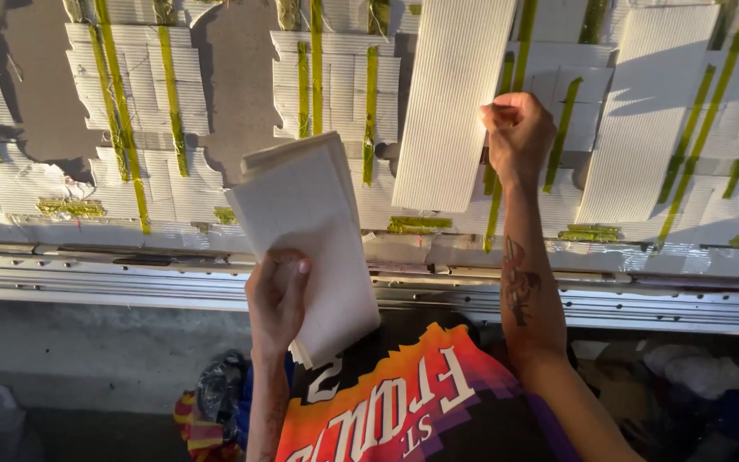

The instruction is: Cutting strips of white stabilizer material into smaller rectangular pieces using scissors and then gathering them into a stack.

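Below the right hand (517, 130), which is closed in a fist pinching one long white ribbed strip (453, 103), the left hand (277, 295) clamps one stack of white sheets (305, 231) (count unclear) against its thumb.

there is one view only, from a camera worn on the person's head. it looks steeply down and forward over the chest at the bench (215, 282), close enough that both forearms fill the lower half. the left hand (277, 295) sits near the lens, the right hand (517, 133) farther out over the white ribbed strips (455, 103).
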